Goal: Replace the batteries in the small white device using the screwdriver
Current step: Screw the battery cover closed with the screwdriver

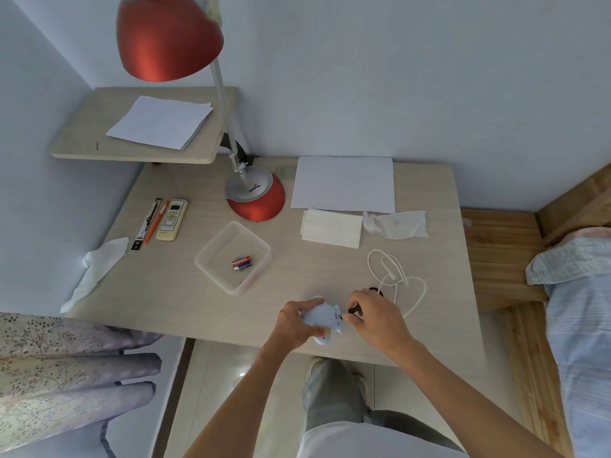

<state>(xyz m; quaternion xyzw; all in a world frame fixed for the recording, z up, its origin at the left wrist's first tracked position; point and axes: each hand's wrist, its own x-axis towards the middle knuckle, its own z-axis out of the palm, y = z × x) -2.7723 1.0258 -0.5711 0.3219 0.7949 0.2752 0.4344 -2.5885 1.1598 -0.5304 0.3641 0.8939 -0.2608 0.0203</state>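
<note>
The small white device (324, 320), shaped like a little animal, lies near the table's front edge with my left hand (299, 322) gripping it from the left side. My right hand (375, 314) pinches a short black screwdriver (354, 311) whose tip touches the device's right end. Two batteries (242, 262), red and dark, lie inside a clear plastic tray (233, 257) to the upper left of my hands.
A white cable (396, 276) loops just behind my right hand. A red desk lamp (256, 196) stands at the back. A remote control (172, 219) and pens (150, 223) lie at the left, tissues (395, 224) and paper (344, 183) at the back right.
</note>
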